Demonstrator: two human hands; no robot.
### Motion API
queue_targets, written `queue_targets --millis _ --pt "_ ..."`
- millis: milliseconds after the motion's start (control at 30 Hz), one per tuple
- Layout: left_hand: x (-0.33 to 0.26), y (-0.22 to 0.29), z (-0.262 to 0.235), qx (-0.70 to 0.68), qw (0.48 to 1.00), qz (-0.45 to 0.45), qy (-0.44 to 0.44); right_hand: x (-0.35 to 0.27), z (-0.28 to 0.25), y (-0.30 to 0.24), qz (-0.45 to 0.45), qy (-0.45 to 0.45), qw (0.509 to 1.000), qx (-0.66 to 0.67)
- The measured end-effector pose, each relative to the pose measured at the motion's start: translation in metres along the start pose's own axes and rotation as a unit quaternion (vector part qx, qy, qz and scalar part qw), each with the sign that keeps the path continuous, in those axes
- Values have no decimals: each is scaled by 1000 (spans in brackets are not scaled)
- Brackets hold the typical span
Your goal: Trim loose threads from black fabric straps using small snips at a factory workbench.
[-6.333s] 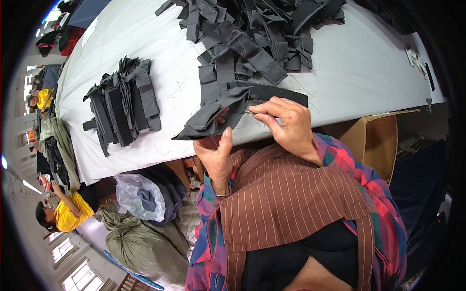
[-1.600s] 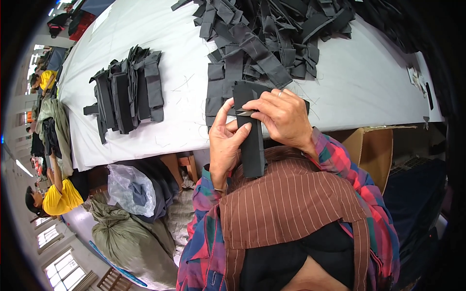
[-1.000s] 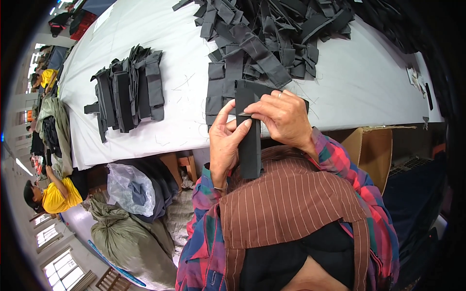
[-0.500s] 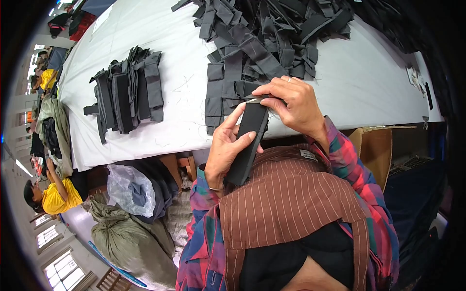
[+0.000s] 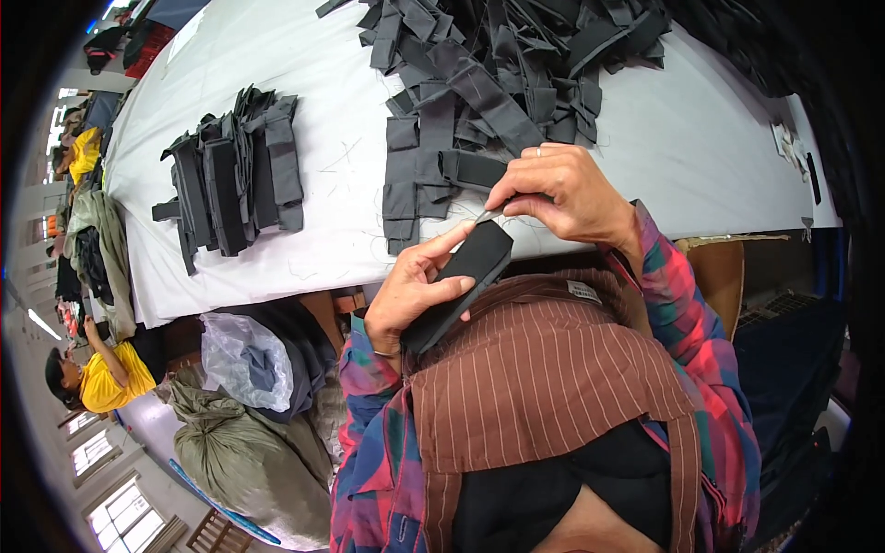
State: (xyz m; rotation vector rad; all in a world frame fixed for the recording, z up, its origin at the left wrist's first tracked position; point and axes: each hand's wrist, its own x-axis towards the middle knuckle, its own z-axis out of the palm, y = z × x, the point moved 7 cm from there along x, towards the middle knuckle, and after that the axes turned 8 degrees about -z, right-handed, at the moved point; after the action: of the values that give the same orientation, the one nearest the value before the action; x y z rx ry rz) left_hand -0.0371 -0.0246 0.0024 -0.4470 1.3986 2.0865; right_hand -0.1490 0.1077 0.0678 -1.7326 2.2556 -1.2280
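One broad table (image 5: pixel 341 83) covered in white cloth, stray dark threads (image 5: pixel 338 158) scattered over it. One large, tangled heap of dark grey fabric strips (image 5: pixel 516 74), lying across its far side. One bulging olive-green cloth sack (image 5: pixel 244 461), gathered at the top, below the table edge at the left. One brown cardboard box (image 5: pixel 714 276), partly seen past a plaid right sleeve (image 5: pixel 678 286). One smaller dark grey stack of fabric strips (image 5: pixel 235 175), on the table, well left of the heap. One crumpled, clear plastic bag (image 5: pixel 244 355), just beside the sack. One flat, long black fabric strip (image 5: pixel 484 253), tilted before the table's near edge, its lower end by a brown pinstriped apron (image 5: pixel 544 387). Two bare hands. Left hand (image 5: pixel 415 286): closed round the strip, thumb pressed on its face, other fingers partly hidden. Right hand (image 5: pixel 576 198): thumb and forefinger pinched together, remaining fingers curled. One small, thin, silvery metal tool (image 5: pixel 486 217), gripped in that pinch, its tip at the strip's upper end; whether they touch, I cannot tell from where I stand. One ring (image 5: pixel 539 151), on the right hand.
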Motion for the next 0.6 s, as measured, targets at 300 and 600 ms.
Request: queue_targets --millis 300,600 --pt "-2 -1 2 19 998 -41 -50 -1 -9 -8 -35 16 999 2" --pt "-3 0 0 73 992 -64 -79 -3 0 -12 -67 -27 997 20"
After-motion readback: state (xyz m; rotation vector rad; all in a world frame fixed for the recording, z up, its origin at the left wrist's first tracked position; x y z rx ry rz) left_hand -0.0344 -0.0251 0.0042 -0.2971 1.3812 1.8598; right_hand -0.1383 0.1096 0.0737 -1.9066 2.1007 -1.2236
